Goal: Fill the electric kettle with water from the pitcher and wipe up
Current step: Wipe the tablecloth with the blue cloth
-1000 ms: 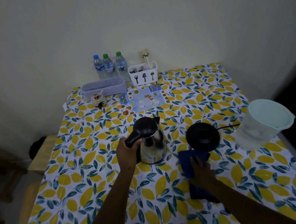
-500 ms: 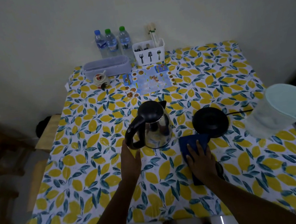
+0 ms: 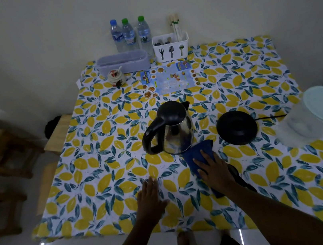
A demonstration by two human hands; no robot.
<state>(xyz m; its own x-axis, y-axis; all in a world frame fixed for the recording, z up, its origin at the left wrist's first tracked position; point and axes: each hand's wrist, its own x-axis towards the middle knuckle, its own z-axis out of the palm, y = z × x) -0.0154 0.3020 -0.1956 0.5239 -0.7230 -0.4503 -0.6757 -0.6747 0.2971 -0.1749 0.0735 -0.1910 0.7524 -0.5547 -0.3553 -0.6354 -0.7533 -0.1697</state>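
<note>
On the table, near its front edge, the right hand lies flat with fingers spread on a blue cloth; it presses, it does not grip. The far corner of the cloth touches the base of the kettle, which stands upright on the tablecloth with lid shut, handle toward the left hand. The left hand rests open on the tablecloth in front of the kettle, holding nothing. The black kettle base sits empty just right of the kettle; the pitcher, lid on, stands at the right edge. Judgement: the wiping step is in hand. To do it well: keep the palm flat, sweep in overlapping strokes around the kettle's foot, keep the cloth clear of the base and its cord, steady the kettle with the free hand if the cloth nudges it. Not determinable: whether the kettle holds water, any wet patches on the patterned cloth in this dim light, the pitcher's water level. A dark object under the right wrist is partly covered; unidentified. The pitcher's right side is cut off by the frame.
</note>
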